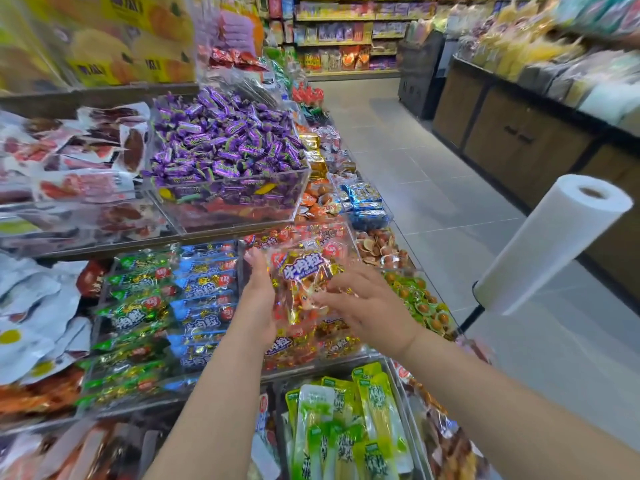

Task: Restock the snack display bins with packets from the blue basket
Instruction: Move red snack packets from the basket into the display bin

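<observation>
Purple-wrapped candies fill the clear bin. Below them lie green packets, blue packets and red-and-gold packets. Right of them hangs a white roll.

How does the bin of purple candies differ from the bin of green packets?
The purple candies are small twist-wrapped pieces heaped loosely; the green packets are larger flat bags lined in a row. The purple bin sits on a higher tier, the green one lower and nearer. Both bins are clear plastic.

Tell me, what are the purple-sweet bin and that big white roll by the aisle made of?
The bin looks like clear, glossy acrylic or similar rigid plastic: you see the purple sweets through its walls, and its edges catch light. The white roll seems to be thin, translucent plastic film, probably bags, wound on a brownish core, likely cardboard.
</observation>
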A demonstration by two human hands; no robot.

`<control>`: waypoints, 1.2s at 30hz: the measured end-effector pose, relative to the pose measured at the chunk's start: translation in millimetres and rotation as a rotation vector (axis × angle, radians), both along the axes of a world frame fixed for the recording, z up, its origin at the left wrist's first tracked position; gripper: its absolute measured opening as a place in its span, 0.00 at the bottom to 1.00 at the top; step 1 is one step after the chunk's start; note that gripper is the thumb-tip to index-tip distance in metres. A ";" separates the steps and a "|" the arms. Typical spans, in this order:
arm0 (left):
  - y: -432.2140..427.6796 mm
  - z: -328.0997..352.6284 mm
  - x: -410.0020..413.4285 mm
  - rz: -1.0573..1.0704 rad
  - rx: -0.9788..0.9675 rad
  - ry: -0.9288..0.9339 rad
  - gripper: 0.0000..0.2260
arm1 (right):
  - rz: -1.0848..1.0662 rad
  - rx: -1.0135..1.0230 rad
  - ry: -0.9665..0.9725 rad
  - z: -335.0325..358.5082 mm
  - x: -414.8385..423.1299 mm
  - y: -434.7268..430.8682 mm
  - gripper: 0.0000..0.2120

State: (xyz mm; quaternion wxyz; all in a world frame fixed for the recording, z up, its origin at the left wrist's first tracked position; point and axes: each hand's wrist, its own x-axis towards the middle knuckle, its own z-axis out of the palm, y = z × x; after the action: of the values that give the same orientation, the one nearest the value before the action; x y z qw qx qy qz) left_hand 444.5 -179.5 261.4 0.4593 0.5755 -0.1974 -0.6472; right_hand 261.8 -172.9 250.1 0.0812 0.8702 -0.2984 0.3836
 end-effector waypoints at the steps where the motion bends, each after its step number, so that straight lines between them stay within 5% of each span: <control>1: 2.2 0.4 -0.1 -0.054 -0.048 0.011 0.50 | 0.048 0.008 0.022 -1.5 -0.9 2.7 0.12; 4: 5.7 -5.9 1.6 -0.138 -0.148 0.008 0.50 | 0.086 0.322 0.059 -3.2 -4.3 9.7 0.18; 7: 5.9 -12.3 -2.3 -0.172 -0.197 -0.184 0.51 | -0.148 0.775 -0.157 -0.3 -5.3 9.5 0.34; 10: 5.9 -17.0 -9.3 -0.173 -0.235 -0.340 0.47 | -0.247 0.989 -0.125 4.2 -6.6 1.5 0.48; 15: 6.5 -27.3 -10.7 -0.038 -0.179 -0.570 0.45 | -0.325 1.011 -0.111 1.6 -23.0 -2.3 0.37; 22: 1.2 -26.2 24.4 0.305 -0.160 -0.401 0.37 | -0.448 0.989 -0.054 -31.1 -50.7 -23.6 0.26; 27: -1.5 -21.5 29.8 0.306 -0.206 -0.400 0.37 | -0.330 0.984 0.148 -54.8 -25.2 -43.9 0.25; 32: -4.9 -24.1 27.4 0.254 -0.251 -0.367 0.38 | -0.386 0.773 0.387 -67.0 -13.2 -61.8 0.27; 36: -4.1 -24.4 23.7 0.112 -0.219 -0.288 0.30 | -0.378 0.723 0.566 -74.3 -17.5 -58.5 0.32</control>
State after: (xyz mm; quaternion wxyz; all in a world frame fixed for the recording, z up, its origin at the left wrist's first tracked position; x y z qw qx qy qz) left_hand 468.1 -183.5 237.0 0.5215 0.6190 -0.2979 -0.5061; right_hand 244.3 -231.4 175.8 -0.0797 0.8432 -0.5313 -0.0175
